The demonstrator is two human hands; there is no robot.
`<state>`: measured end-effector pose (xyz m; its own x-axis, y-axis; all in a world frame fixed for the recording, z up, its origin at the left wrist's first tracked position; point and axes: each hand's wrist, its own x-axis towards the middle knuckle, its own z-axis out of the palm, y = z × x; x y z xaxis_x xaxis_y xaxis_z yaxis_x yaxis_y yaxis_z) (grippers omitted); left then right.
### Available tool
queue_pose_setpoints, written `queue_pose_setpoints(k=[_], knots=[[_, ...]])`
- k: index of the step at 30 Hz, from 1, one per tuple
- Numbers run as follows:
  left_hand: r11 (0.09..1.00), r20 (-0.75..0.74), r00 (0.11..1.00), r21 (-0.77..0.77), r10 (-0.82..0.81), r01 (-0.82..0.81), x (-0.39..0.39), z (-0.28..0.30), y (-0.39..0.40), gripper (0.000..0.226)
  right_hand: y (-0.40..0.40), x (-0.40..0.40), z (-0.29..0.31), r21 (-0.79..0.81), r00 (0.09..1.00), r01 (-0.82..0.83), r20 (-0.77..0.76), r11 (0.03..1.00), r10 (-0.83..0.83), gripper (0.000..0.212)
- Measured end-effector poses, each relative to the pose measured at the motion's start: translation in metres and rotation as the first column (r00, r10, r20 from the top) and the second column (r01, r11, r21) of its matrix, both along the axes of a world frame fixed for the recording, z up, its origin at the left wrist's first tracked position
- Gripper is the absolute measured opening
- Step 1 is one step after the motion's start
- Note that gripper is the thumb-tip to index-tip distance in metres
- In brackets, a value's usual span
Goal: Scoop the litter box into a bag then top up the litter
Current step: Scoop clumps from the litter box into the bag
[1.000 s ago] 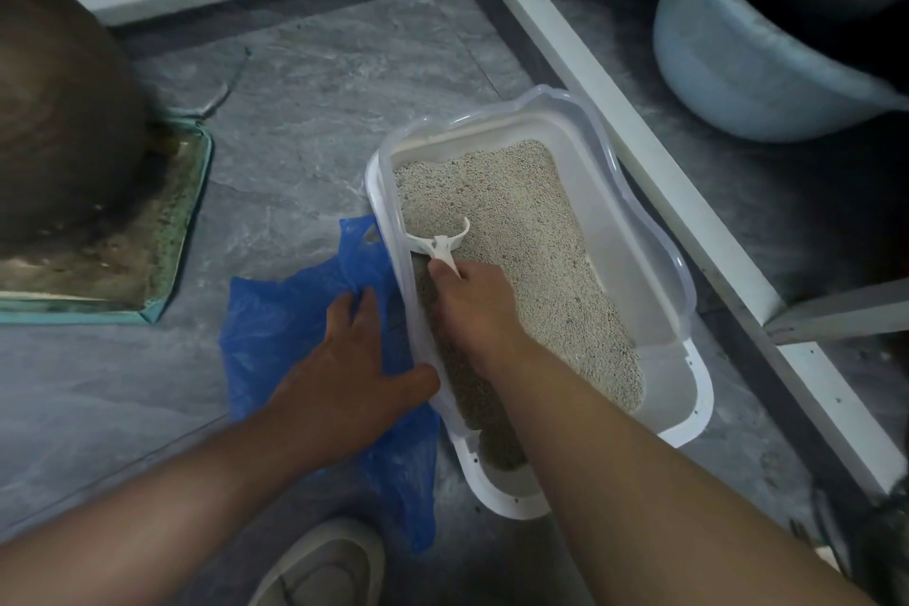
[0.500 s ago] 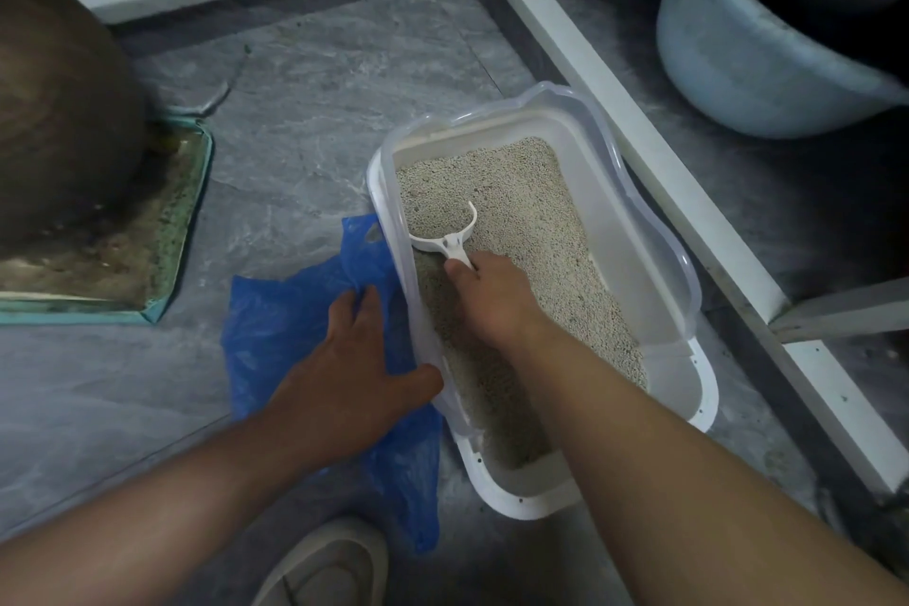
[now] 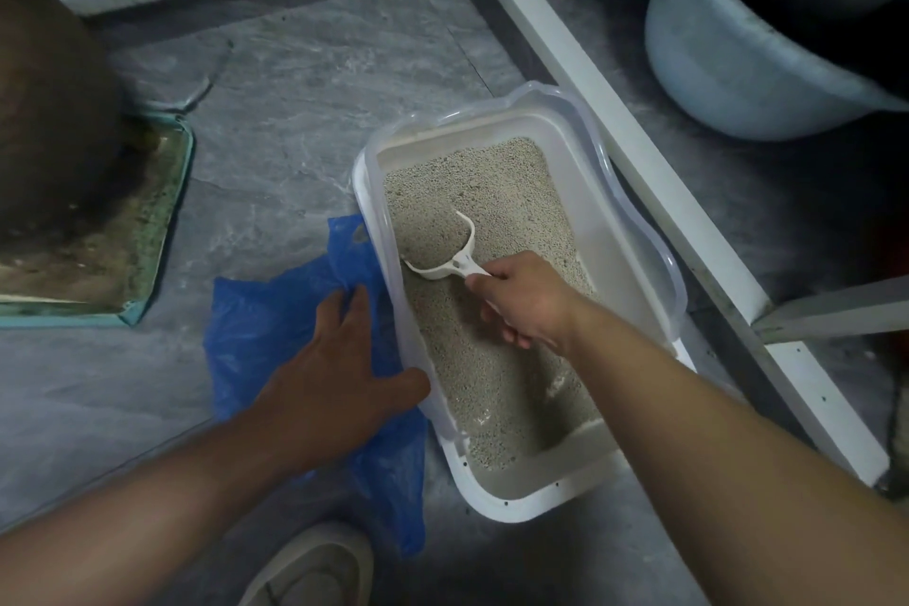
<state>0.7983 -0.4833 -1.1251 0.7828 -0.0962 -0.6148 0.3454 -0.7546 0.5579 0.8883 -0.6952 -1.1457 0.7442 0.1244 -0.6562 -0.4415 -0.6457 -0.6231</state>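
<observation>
A white litter box [image 3: 639, 231] with a clear rim sits on the grey floor, filled with beige granular litter [image 3: 497, 192]. My right hand [image 3: 526, 300] grips the handle of a white scoop [image 3: 450, 261], whose head is sunk in the litter near the box's left wall. A bare patch of the box bottom shows at the near end. A blue plastic bag [image 3: 251, 325] lies flat on the floor against the box's left side. My left hand [image 3: 334, 369] rests on the bag with fingers spread, its thumb touching the box wall.
A white frame rail [image 3: 634, 133] runs diagonally right of the box. A pale blue basin [image 3: 728, 64] stands behind it at top right. A large brown pot on a dirty teal tray [image 3: 147, 221] stands at left. A light shoe [image 3: 315, 571] shows at the bottom.
My right hand has drawn the scoop rightward and toward the box's middle, turning the scoop head to the left. The left hand stays on the bag.
</observation>
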Motion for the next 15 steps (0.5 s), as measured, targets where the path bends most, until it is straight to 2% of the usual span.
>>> queue_pose_setpoints(k=[3,6,10,15], knots=[[1.0,0.004,1.0,-0.013,-0.003,0.003,-0.001,0.0,-0.001,0.114,0.017,0.001,-0.009,-0.008,0.998,0.05,0.031,0.999,-0.049,0.027],[1.0,0.0,1.0,-0.014,-0.01,0.01,-0.001,-0.002,0.0,0.11,0.034,0.0,-0.015,0.076,0.985,0.172,-0.001,0.982,-0.172,0.024],[1.0,-0.012,1.0,-0.02,-0.02,0.019,-0.001,-0.002,0.003,0.114,0.047,-0.001,-0.012,0.296,0.865,0.489,-0.286,0.82,-0.413,0.027],[0.999,-0.03,1.0,-0.038,0.006,-0.007,-0.002,-0.003,0.004,0.11,0.045,-0.005,-0.023,0.346,0.889,0.457,-0.195,0.819,-0.414,0.034]])
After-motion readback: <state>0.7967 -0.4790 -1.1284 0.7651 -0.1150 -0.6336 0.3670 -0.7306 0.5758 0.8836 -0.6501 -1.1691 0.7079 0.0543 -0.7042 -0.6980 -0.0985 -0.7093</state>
